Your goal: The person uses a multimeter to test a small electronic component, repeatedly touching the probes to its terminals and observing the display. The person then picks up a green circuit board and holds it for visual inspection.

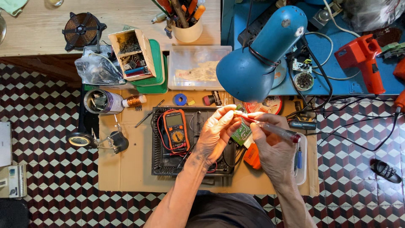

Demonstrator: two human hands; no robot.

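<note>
My left hand (pixel 216 134) pinches a small green circuit board (pixel 241 133) and holds it up over the black tray (pixel 160 162). My right hand (pixel 274 150) grips a pen-like tool with a clear and red handle (pixel 274 130), its tip pointing left at the top of the board near my left fingertips. An orange multimeter (pixel 176 130) with red leads lies in the tray just left of my left hand. An orange object (pixel 252 157) sits under my right hand.
A blue desk lamp (pixel 257 55) hangs over the work. Around it are a clear plastic box (pixel 198 67), a cup of tools (pixel 185 21), a box of parts (pixel 133 52), a magnifier stand (pixel 95 140), a red drill (pixel 365 61) and loose cables (pixel 346 126). A checkered floor surrounds the cardboard sheet (pixel 126 160).
</note>
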